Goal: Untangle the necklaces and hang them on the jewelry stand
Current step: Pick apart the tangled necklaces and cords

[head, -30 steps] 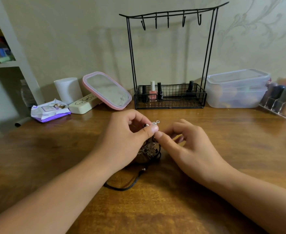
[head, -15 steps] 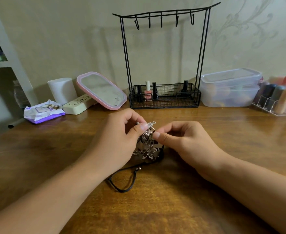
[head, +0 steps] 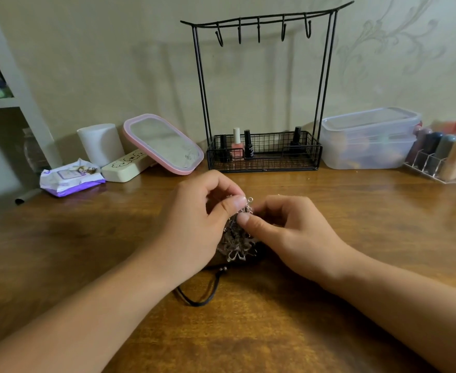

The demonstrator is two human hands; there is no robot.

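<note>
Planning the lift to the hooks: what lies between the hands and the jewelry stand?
In the head view, only bare wooden table separates the hands, pinching the tangled necklaces, from the jewelry stand.

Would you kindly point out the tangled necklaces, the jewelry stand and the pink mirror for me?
tangled necklaces (head: 237,244): head view, on the silver flower-shaped links bunched between the hands.
jewelry stand (head: 264,20): head view, on the top bar above the hooks.
pink mirror (head: 165,142): head view, on the glass face.
</note>
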